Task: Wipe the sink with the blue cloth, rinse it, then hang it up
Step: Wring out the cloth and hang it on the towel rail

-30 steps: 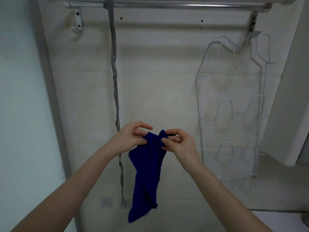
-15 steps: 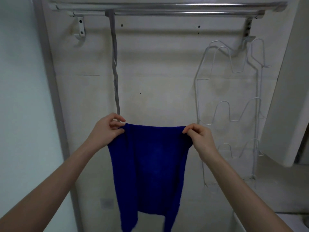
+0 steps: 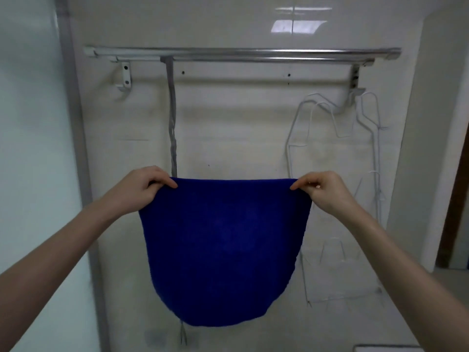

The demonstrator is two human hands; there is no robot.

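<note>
Peering past the blue cloth [image 3: 223, 245], we lose the middle of a grey strap [image 3: 173, 118]. It slips behind the cloth's top edge just beside the left grip [image 3: 142, 193], and its end shows again below the hem. The lower part of a white wire rack [image 3: 287, 156] is partly covered by the right forearm and is faint against the wall [image 3: 241, 123]. Both forearms run out of the bottom of the view. A pale edge [image 3: 388, 348] at the lower right corner is cut off, and we cannot tell what it is. A grey patch low on the wall is too blurred to name.

We face a cream wall, glossy at the top, where a window's reflection shines. A pale panel [image 3: 30, 123] stands on the left behind a grey frame strip [image 3: 73, 123].

A metal towel rail [image 3: 241, 53] of two shiny bars sits on brackets high on the wall. The strap hangs from it, and the rack hangs below its right end.

The cloth looks soft and finely napped, deep blue, with its top edge pulled taut. It is spread flat in front of the wall, well below the rail and not touching it. The left grip pinches its top left corner between thumb and curled fingers. The right grip [image 3: 327, 193] pinches the top right corner the same way.
</note>
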